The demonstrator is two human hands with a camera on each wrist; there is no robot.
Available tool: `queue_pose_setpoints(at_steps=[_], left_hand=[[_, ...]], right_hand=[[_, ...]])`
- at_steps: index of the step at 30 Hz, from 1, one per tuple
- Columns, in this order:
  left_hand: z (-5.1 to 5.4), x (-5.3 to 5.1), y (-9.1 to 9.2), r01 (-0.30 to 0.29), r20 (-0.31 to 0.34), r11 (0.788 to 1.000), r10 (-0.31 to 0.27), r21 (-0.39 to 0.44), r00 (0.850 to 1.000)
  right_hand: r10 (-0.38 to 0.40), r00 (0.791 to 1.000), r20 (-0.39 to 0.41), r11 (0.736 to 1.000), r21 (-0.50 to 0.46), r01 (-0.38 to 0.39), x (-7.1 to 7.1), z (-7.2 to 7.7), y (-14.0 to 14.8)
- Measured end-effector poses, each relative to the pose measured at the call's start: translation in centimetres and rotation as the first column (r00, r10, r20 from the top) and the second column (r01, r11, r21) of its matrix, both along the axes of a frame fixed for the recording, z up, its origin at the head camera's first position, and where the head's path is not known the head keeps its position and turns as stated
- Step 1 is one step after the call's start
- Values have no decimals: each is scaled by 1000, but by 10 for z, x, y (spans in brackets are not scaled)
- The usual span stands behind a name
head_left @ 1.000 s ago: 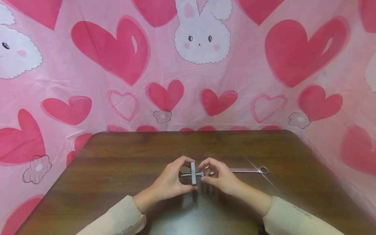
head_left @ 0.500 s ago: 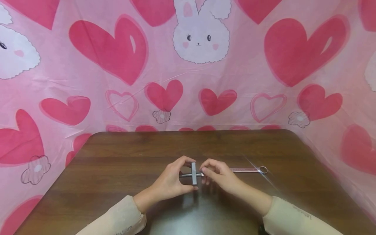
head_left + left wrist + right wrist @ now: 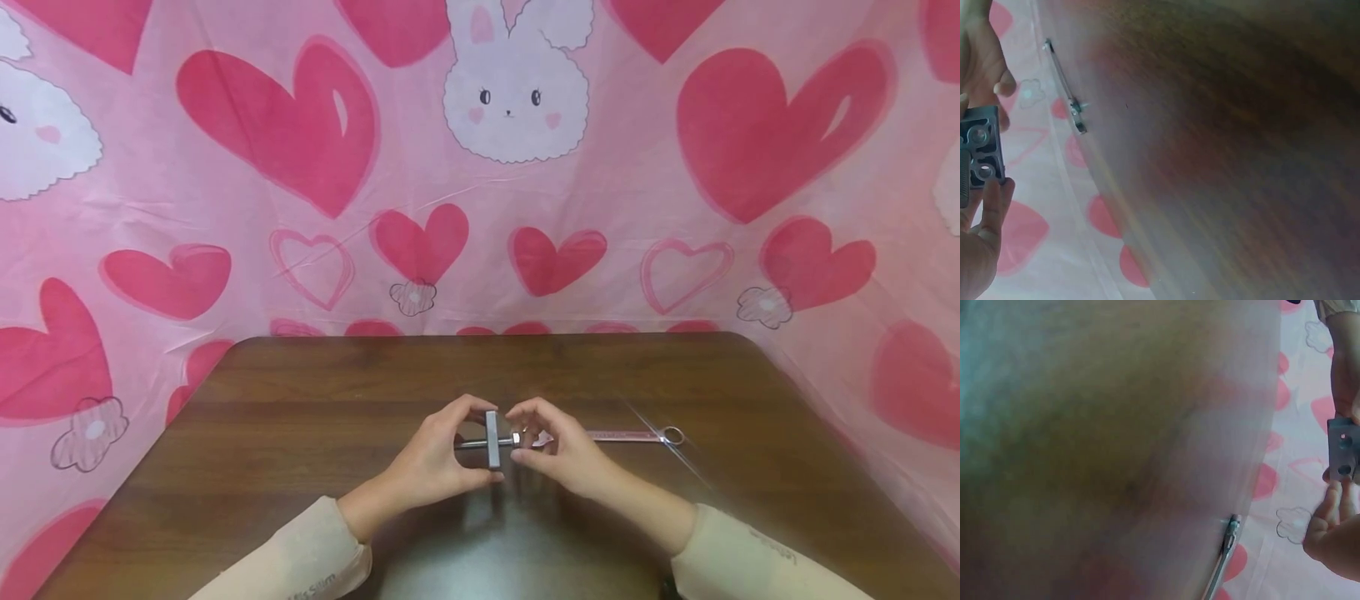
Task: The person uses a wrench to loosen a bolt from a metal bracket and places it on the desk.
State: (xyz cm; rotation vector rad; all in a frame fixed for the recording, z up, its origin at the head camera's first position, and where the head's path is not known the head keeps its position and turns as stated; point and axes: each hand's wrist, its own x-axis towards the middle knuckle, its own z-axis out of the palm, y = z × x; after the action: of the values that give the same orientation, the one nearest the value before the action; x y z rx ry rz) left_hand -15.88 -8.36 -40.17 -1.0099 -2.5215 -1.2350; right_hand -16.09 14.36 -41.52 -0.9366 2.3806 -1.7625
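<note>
Fingers and thumb of the left hand (image 3: 438,458) grip a grey metal block (image 3: 492,440) by its upper and lower ends, above the table. A threaded rod (image 3: 471,445) passes through the block, with a nut (image 3: 516,439) on its right end. Around that nut the right hand (image 3: 562,446) curves, index finger and thumb apart; whether a fingertip touches it is hard to tell. Recesses show on the block (image 3: 984,147) in the left wrist view, beyond the left hand (image 3: 979,250). Two holes show on the block (image 3: 1342,450) in the right wrist view, above the right hand (image 3: 1335,531).
A silver wrench (image 3: 626,435) lies on the brown table (image 3: 300,467) behind and to the right of the right hand, its ring end outward. Past the table's far edge hangs a pink cloth (image 3: 420,183) with hearts and rabbits.
Right thumb and index finger, close together at the nut half a second ago, are now spread, so the nut shows between them. The left hand keeps its grip, shifted slightly.
</note>
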Motion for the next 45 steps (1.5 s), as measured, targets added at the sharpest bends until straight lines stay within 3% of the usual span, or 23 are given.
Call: queue_pose_setpoints(at_steps=[8,17,21,26,32,37,45], left_hand=[[1,-1,2,7,-17,1000,-7,13,1000],[2,-3,5,18,-86,1000,-17,15,996],[3,-4,5,9,-85,1000,-7,23,996],[3,-4,5,-2,-73,1000,3,25,997],[2,-4,5,7,-72,999,-4,39,997],[0,-4,7,11,-79,998,-7,59,997],[-2,-3,10,19,-82,996,-12,85,997]], right_hand=[[34,990,134,999,-36,-30,0,0,3],[-38,979,200,993,-99,59,0,2,-5],[-65,983,174,990,-112,85,1,2,-4],[-48,993,110,994,-90,58,1,1,-1],[-20,975,219,999,-37,29,-1,0,4],[18,966,259,998,-68,0,0,0,3],[-21,955,297,991,-122,59,2,2,-2]])
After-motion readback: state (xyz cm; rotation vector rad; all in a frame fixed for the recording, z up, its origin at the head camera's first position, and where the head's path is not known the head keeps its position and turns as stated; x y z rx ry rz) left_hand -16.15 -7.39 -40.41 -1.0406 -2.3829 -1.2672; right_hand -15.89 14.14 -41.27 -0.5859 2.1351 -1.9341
